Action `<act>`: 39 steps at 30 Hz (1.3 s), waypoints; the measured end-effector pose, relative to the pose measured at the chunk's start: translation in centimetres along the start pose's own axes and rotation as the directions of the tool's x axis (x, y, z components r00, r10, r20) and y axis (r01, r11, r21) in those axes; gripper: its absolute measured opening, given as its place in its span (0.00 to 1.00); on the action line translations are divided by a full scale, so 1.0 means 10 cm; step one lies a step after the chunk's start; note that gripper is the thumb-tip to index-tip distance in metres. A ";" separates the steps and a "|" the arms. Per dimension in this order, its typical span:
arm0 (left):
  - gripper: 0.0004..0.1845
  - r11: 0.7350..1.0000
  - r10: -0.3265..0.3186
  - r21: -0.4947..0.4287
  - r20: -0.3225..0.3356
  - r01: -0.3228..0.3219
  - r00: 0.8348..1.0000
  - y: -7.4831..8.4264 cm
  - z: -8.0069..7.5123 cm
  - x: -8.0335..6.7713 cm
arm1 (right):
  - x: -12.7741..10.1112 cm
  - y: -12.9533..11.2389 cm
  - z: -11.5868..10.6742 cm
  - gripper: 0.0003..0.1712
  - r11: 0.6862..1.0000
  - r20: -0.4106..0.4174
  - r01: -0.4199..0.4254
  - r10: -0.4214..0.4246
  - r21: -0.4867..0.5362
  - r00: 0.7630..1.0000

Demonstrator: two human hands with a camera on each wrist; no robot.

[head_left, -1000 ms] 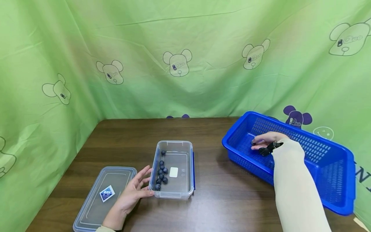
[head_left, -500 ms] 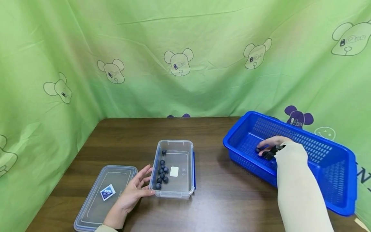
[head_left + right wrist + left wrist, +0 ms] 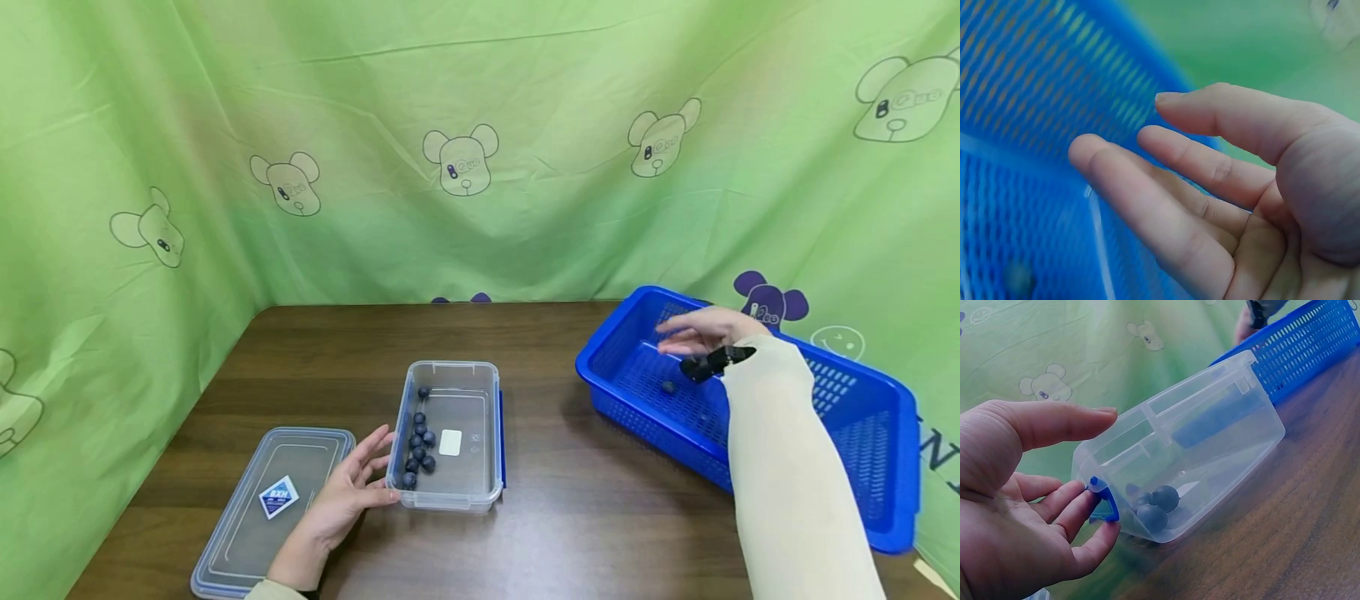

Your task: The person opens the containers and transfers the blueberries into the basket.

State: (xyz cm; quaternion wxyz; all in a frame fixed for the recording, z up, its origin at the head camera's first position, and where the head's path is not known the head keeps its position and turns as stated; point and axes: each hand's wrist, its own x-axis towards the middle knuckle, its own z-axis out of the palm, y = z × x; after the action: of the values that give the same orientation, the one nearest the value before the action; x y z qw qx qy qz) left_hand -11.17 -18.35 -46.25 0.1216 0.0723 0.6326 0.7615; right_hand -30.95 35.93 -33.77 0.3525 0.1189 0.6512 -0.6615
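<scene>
While the clear plastic container (image 3: 452, 433) is steadied by the left hand (image 3: 339, 500), fingers relaxed against its clip | blueberries (image 3: 418, 443) lie beside those fingertips | right hand (image 3: 701, 331) is held empty, fingers spread, above a blueberry (image 3: 667, 386) in the blue basket (image 3: 862, 467).

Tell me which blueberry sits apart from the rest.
The lone blueberry on the blue basket floor, below the right hand; the others cluster in the clear container.
</scene>
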 end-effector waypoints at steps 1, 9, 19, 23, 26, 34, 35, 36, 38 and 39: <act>0.53 1.000 0.000 0.002 -0.002 0.000 1.000 0.00 0.00 0.00 | 0.03 -0.05 0.02 0.14 0.999 0.002 0.029 -0.029 -0.017 1.000; 0.53 1.000 0.002 -0.002 -0.003 -0.002 1.000 0.01 0.00 -0.01 | 0.08 -0.32 0.40 0.14 0.974 0.016 0.200 -0.199 -0.110 0.980; 0.53 1.000 0.004 -0.001 -0.001 -0.004 1.000 0.01 0.00 -0.01 | 0.16 -0.41 1.05 0.16 0.920 0.144 0.357 -0.335 -0.162 0.931; 0.53 1.000 0.007 0.004 -0.001 -0.007 1.000 0.01 0.00 -0.01 | 0.29 -0.37 1.31 0.12 0.911 0.166 0.361 -0.332 -0.198 0.929; 0.53 1.000 0.007 0.005 0.001 -0.007 1.000 0.01 0.00 0.00 | 0.39 -0.31 1.51 0.09 0.905 0.170 0.355 -0.321 -0.235 0.932; 0.53 1.000 0.006 0.012 -0.001 -0.006 1.000 0.00 0.00 0.00 | 0.66 -0.12 2.04 0.21 0.883 0.257 0.346 -0.271 -0.316 0.928; 0.53 1.000 0.007 0.013 -0.001 -0.007 1.000 0.00 0.00 -0.01 | 0.69 -0.09 2.11 0.22 0.883 0.265 0.342 -0.264 -0.321 0.928; 0.53 1.000 0.008 0.013 -0.002 -0.008 1.000 0.00 0.00 -0.01 | 0.72 -0.06 2.19 0.22 0.882 0.277 0.341 -0.255 -0.326 0.926; 0.53 1.000 0.007 0.013 -0.006 -0.007 1.000 0.00 0.00 -0.01 | 0.80 0.01 2.33 0.22 0.882 0.293 0.331 -0.237 -0.335 0.926; 0.53 1.000 0.008 0.013 -0.008 -0.007 1.000 0.00 0.00 -0.01 | 0.83 0.04 2.40 0.23 0.881 0.303 0.328 -0.228 -0.341 0.925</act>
State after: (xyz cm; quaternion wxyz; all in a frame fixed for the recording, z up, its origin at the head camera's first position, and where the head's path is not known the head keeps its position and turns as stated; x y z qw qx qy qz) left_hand -11.08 -18.33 -46.27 0.1157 0.0724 0.6378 0.7580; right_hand -29.45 10.71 -36.25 0.3499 -0.1339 0.7283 -0.5738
